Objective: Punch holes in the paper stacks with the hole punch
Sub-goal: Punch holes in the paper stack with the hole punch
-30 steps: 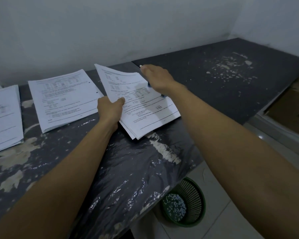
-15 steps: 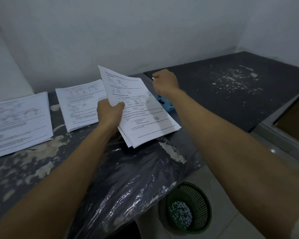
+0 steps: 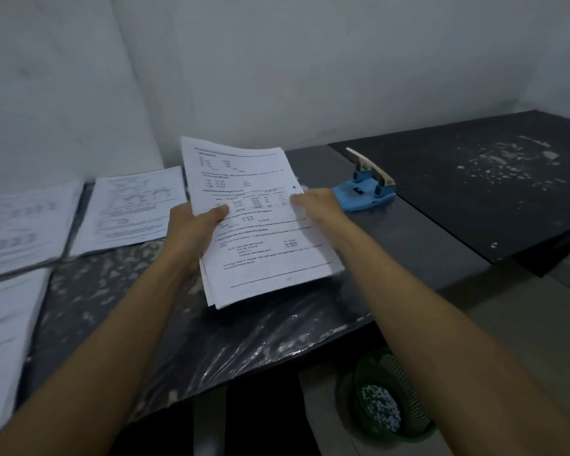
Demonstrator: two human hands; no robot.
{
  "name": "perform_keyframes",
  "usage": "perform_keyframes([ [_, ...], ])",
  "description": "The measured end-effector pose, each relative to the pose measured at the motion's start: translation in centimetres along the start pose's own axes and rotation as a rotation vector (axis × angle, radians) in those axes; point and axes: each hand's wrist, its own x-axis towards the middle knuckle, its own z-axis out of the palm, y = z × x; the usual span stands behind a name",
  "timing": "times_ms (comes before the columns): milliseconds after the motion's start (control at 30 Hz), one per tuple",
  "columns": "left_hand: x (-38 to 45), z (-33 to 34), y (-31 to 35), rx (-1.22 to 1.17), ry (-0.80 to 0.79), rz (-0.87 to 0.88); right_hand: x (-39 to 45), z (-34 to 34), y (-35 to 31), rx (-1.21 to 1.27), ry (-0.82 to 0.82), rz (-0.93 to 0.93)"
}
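— At the left edge of the bench point(image 3: 408, 232), what could you make out?
— Little. Three paper stacks there were blurred: one point(image 3: 135, 209) beside the held one, another point(image 3: 23, 225) further left, and a third point(image 3: 4, 324) cut off by the frame. Their print was unreadable.

— And the held stack?
— The paper stack point(image 3: 260, 225) was lifted and tilted above the bench. The left hand point(image 3: 195, 225) gripped its left edge, thumb on top, fingers hidden underneath. The right hand point(image 3: 316, 202) lay on the right edge with fingers over the top sheet; whether it pinched the paper I could not tell. A small dark hole showed near that edge.

— Where was the hole punch?
— The blue hole punch point(image 3: 366, 189) stood on the bench just beyond the right hand, its handle raised, touched by neither hand.

— Any containers?
— A green basket point(image 3: 405, 390) sat on the floor below the bench edge, partly hidden by the right forearm, holding white paper dots point(image 3: 380, 409).

— Anything else?
— Pale flecks point(image 3: 514, 162) lay scattered on the dark board at right.
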Motion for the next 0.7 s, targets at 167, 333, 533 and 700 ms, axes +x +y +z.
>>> perform_keyframes([
  [167,-2.8,-5.3,-0.2,0.079,0.003,-0.085,-3.1,3.0,0.3,0.031,-0.149,0.029],
  [333,-5.5,-10.6,-0.5,0.31,0.042,-0.103,-6.3,6.1,-0.7,-0.135,-0.328,0.008],
  [533,-8.4,-15.3,-0.5,0.588,0.063,-0.057,-9.9,10.6,-1.8,-0.279,-0.435,0.02],
  [700,-9.7,-17.1,-0.8,0.861,0.1,-0.022,-11.1,13.2,-2.1,-0.375,-0.395,0.02],
])
